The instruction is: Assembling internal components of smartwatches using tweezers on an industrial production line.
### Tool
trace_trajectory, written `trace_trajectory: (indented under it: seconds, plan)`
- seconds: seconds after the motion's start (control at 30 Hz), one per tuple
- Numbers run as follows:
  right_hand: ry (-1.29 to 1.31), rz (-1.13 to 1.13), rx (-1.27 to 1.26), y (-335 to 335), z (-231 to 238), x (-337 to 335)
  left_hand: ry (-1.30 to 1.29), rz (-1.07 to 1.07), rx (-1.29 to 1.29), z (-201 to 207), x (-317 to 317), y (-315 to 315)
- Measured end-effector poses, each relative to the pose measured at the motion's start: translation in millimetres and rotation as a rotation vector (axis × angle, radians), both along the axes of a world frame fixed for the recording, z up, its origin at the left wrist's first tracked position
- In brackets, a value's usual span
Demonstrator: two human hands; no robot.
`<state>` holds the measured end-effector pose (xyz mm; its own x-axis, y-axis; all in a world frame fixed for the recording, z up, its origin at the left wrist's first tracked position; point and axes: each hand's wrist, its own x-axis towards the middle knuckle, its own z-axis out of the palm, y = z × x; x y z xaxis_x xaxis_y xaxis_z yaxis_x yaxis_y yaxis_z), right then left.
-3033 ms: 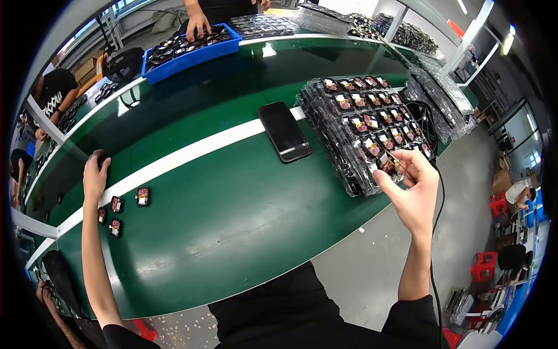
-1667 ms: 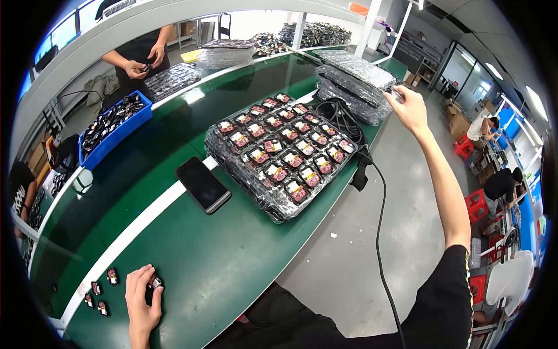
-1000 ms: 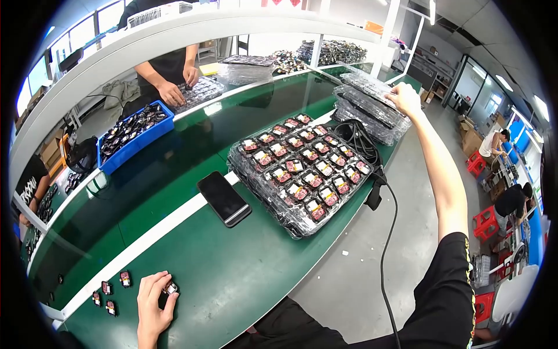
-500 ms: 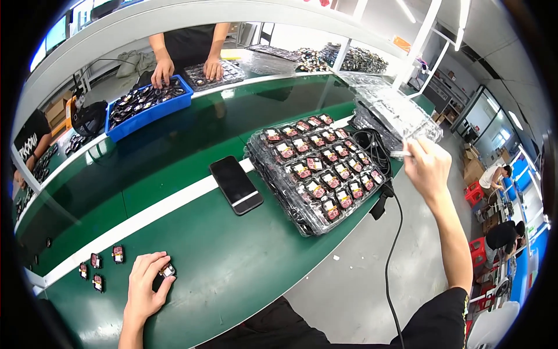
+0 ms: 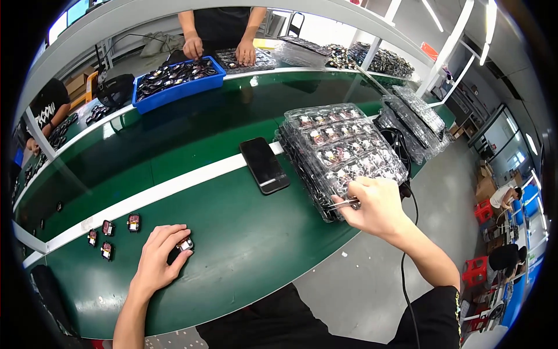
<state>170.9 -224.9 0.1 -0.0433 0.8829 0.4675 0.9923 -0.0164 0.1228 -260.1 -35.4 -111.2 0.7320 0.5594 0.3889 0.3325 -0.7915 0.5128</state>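
Observation:
My left hand [image 5: 160,256] rests on the green table, thumb and fingers closed around a small black electronic module [image 5: 185,244] with a pale face. Several similar modules [image 5: 133,222] lie to the left of it. At the front corner of a stack of clear plastic trays [image 5: 314,189], my right hand [image 5: 375,206] is closed on a thin metal tool, seemingly tweezers [image 5: 345,203]. A clear tray [image 5: 343,131] covers the modules seated in the top of the stack. Whether my fingers also grip its edge is hidden.
A black phone [image 5: 264,166] lies left of the stack. More clear trays [image 5: 415,122] are piled at the right, beside a black cable [image 5: 407,262]. Across the table, a co-worker's hands [image 5: 246,52] are at a tray and a blue bin [image 5: 174,94] of black parts.
My right hand has come from the tray pile at the right to the stack's front corner. A clear tray now covers the formerly exposed modules. My left hand keeps its module; the view has shifted.

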Motion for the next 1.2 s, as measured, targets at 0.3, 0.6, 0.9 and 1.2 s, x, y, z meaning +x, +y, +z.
trace_trajectory:
  seconds: [0.3,0.6,0.9,1.2]
  plan:
    - [0.211,-0.095,0.026,-8.3,28.0,1.1,0.005,-0.019,0.001,-3.5,-2.5,1.3]
    - [0.924,-0.721,0.484,-197.1,-44.5,96.9,-0.007,0.085,-0.028,-6.5,-19.0,-0.6]
    - [1.751,-0.505,-0.697,-194.0,-130.8,-56.2,-0.018,0.0,-0.088,-10.8,-10.7,7.9]
    - [1.473,0.288,-0.733,39.3,-55.6,-148.6,-0.05,0.067,-0.131,-19.0,-20.6,7.2]
